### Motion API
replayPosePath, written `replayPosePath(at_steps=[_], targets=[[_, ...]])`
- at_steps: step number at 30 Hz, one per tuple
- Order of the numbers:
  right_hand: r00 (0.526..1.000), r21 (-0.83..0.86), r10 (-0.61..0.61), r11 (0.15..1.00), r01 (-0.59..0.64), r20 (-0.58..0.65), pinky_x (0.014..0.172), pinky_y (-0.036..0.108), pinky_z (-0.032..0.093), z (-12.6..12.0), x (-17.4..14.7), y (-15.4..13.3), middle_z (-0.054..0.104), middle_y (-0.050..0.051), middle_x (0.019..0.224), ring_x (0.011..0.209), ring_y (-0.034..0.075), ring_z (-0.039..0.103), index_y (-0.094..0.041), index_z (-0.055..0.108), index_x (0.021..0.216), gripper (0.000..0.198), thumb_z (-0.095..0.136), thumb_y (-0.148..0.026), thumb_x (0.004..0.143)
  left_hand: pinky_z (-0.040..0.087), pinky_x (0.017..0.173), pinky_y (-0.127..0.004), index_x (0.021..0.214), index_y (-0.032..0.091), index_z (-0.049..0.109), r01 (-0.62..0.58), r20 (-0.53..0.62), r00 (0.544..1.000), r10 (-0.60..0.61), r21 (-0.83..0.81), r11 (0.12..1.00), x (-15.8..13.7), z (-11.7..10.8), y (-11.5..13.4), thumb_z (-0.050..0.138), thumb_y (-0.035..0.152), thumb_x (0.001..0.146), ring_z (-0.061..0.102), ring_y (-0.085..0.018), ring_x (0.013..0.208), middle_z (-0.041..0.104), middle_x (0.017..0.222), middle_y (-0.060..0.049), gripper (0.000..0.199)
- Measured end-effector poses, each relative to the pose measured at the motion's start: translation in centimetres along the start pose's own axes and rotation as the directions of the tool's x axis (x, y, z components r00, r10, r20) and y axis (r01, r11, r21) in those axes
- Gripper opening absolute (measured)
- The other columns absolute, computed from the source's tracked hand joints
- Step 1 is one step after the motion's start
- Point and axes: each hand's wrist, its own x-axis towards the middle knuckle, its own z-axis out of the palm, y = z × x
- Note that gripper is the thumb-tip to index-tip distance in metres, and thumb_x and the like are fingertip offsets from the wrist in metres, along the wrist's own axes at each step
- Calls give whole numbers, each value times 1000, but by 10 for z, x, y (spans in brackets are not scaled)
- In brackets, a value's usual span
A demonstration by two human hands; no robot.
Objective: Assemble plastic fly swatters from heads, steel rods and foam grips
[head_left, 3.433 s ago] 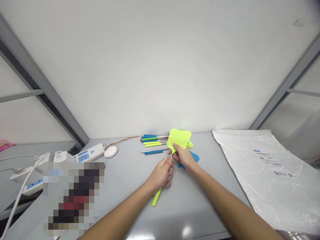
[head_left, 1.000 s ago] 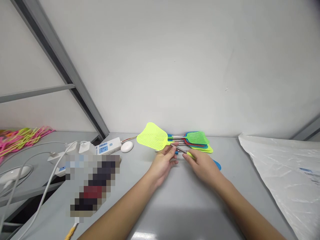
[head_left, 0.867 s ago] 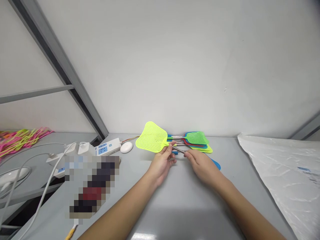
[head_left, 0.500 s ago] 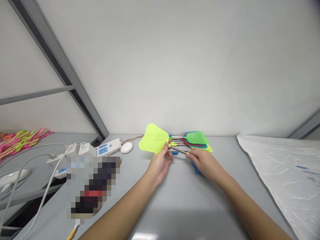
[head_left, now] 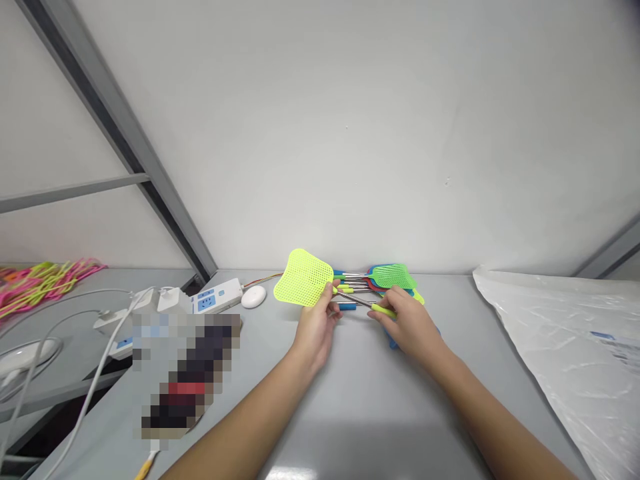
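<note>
A yellow fly swatter with a perforated head is held up by both hands, head to the left. My left hand pinches it at the neck, just below the head. My right hand is closed at its yellow grip end, where the metal rod meets the handle. Behind the hands lies a stack of fly swatters in green, blue, red and yellow, their metal rods and grips pointing left. A blue swatter lies partly hidden under my right hand.
Left on the table are a power strip, a round white device, white cables and a pixelated object. Pink and yellow strands lie far left. A clear plastic bag covers the right side; a wall stands behind.
The yellow swatter and my left hand have shifted slightly left. My right hand's grasp has opened up a little, so more of the yellow handle shows.
</note>
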Motion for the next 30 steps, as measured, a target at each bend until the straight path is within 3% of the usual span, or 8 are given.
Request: replayPosePath(at_steps=[4, 10, 15, 19, 24, 30], targets=[[1000, 2, -19, 1000, 19, 25, 58, 24, 34, -4, 1, -4, 55, -1, 82, 70, 14, 51, -22, 41, 74, 23, 54, -36, 87, 43, 61, -21, 105, 18, 69, -53, 58, 997, 54, -16, 998, 3, 0, 4, 69, 42, 77, 44, -6, 65, 59, 100, -4, 37], [996, 18, 1, 1000, -2, 92, 57, 24, 33, -14, 2, -6, 57, -2, 78, 68, 13, 50, -22, 42, 73, 25, 53, -39, 87, 44, 62, -21, 104, 17, 68, -30, 78, 996, 34, -54, 998, 6, -2, 11, 70, 40, 77, 46, -6, 66, 60, 95, -3, 36], [976, 19, 55, 998, -60, 209, 54, 24, 33, -30, 4, 4, 57, -3, 70, 62, 13, 49, -22, 44, 70, 26, 52, -42, 85, 43, 60, -19, 101, 15, 69, -44, 35, 998, 49, -117, 992, 15, -11, 23, 71, 38, 76, 45, -5, 63, 59, 90, -2, 34], [962, -41, 91, 996, -83, 257, 53, 24, 32, -38, 4, 19, 58, -2, 69, 62, 14, 51, -22, 47, 71, 24, 51, -40, 85, 43, 59, -20, 102, 17, 69, -50, 48, 997, 55, -98, 994, 15, -12, 17, 70, 41, 76, 45, -5, 61, 59, 91, -2, 35], [988, -221, 16, 975, 18, 151, 58, 26, 33, -34, 5, 25, 62, 1, 81, 69, 15, 53, -22, 53, 77, 14, 49, -32, 86, 43, 60, -21, 102, 22, 69, -19, 101, 995, 19, 3, 1000, 3, -3, -4, 70, 43, 75, 46, -5, 63, 58, 103, -2, 34], [974, -194, -168, 961, 196, 153, 65, 27, 38, -16, 1, 7, 62, 1, 88, 76, 16, 56, -22, 57, 88, 12, 46, -24, 90, 42, 63, -22, 99, 20, 70, 24, 151, 988, -38, 93, 995, -6, 2, -13, 67, 48, 76, 45, -6, 63, 58, 99, -3, 36]])
